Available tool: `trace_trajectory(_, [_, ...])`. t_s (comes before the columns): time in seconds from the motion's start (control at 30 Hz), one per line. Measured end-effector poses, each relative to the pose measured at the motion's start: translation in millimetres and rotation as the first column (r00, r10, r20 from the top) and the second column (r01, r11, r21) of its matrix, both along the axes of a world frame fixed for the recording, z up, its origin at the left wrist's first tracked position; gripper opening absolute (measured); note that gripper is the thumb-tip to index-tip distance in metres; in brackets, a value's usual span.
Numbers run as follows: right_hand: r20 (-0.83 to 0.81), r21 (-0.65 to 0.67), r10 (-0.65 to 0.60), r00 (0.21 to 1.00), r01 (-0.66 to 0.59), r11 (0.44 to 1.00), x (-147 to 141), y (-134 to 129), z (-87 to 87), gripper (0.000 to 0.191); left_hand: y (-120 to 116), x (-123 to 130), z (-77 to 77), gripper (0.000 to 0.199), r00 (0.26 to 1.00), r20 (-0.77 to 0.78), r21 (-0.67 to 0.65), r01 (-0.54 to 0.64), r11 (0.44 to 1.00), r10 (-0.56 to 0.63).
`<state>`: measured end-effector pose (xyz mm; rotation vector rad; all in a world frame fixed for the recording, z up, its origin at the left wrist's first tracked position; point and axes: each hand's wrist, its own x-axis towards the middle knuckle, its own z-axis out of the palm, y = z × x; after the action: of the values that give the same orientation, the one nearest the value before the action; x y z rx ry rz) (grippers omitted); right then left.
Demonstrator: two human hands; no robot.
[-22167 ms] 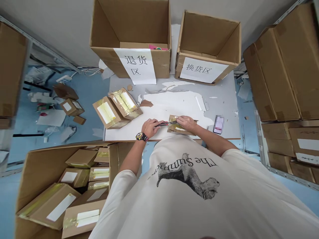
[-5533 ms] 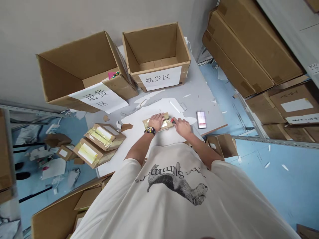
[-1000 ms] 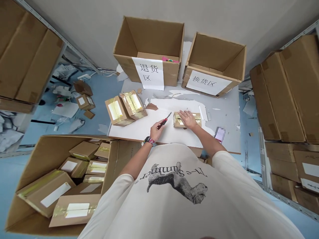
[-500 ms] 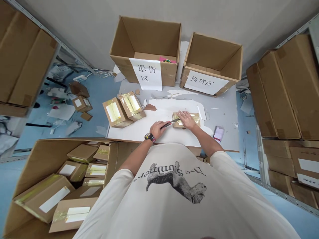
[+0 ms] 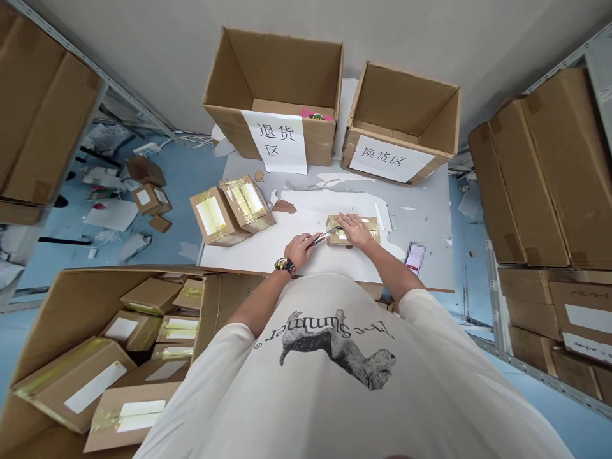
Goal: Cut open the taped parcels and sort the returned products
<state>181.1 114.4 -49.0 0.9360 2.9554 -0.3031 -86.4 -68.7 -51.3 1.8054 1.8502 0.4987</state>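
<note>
**Item 1, work in hand:** one brown cardboard parcel (image 5: pixel 371 228), bound with yellowish tape, lies flat on a white board (image 5: pixel 253 247) at centre frame, on a grey bench (image 5: pixel 423 204).

**Item 2, right hand** (image 5: pixel 354 230): grip released, palm and fingers spread flat on top of the parcel.

**Item 3, left hand** (image 5: pixel 299 250): grip clenched around a slim red-and-black cutter (image 5: pixel 319 240), its tip over the parcel's taped left end. A patterned wristwatch (image 5: pixel 285 265) sits on the left wrist.

**Item 4, on the bench:** two taped parcels (image 5: pixel 247 204) side by side, left of the hands. A smartphone (image 5: pixel 415 257) with a blurred screen lies right of the board.

**Item 5, far edge of the bench:** two open cartons. The left one bears a paper sign reading 退货区 (image 5: pixel 273 141), with a pink item showing inside; the right one bears a sign reading 换货区 (image 5: pixel 392 158).

**Item 6, surroundings:** an open carton (image 5: pixel 57 319) full of taped parcels sits at lower left. Stacked sealed cartons (image 5: pixel 540 178) fill metal shelving at right. Paper scraps and small cartons lie on the blue floor (image 5: pixel 184 175) at upper left.
</note>
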Motion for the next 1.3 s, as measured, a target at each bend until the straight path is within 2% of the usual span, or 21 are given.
trace_trajectory(0.17, [-0.03,-0.008,0.0,1.0,0.0,1.0,-1.3,1.3,3.5,0.069,2.1,3.3,-0.9,0.057,1.0,0.001,0.026,-0.026,0.999,0.026])
trace_trajectory(0.4, [-0.067,-0.011,-0.001,0.998,0.0,1.0,-1.9,1.5,2.1,0.071,-1.6,17.1,-1.3,0.061,0.996,0.014,-0.016,-0.09,0.996,0.091])
trace_trajectory(0.53, [-0.059,0.012,-0.008,0.998,0.009,1.0,-3.4,-1.4,2.2,0.067,1.6,2.5,-6.2,0.06,0.998,0.016,-0.013,-0.063,0.998,0.063])
trace_trajectory(0.73, [-0.056,0.034,-0.03,0.998,0.032,0.999,-6.5,-4.4,3.9,0.068,16.3,-23.9,-9.5,0.058,0.999,0.019,-0.009,0.038,0.999,-0.038])
trace_trajectory(1.03, [-0.064,-0.032,-0.012,0.998,0.01,0.999,-3.0,2.9,-4.2,0.069,30.9,-21.9,-8.4,0.061,0.99,0.098,-0.023,0.108,0.994,-0.105])
trace_trajectory(1.2, [-0.065,-0.04,-0.012,0.998,0.01,0.999,-1.2,1.0,-7.7,0.069,44.7,-46.6,-8.0,0.059,0.976,0.095,-0.012,0.196,0.98,-0.194])
trace_trajectory(1.3, [-0.072,-0.042,-0.01,0.997,0.007,0.999,-1.7,-0.2,-6.3,0.07,52.1,-59.7,-7.8,0.059,0.976,0.072,-0.027,0.209,0.978,-0.207])
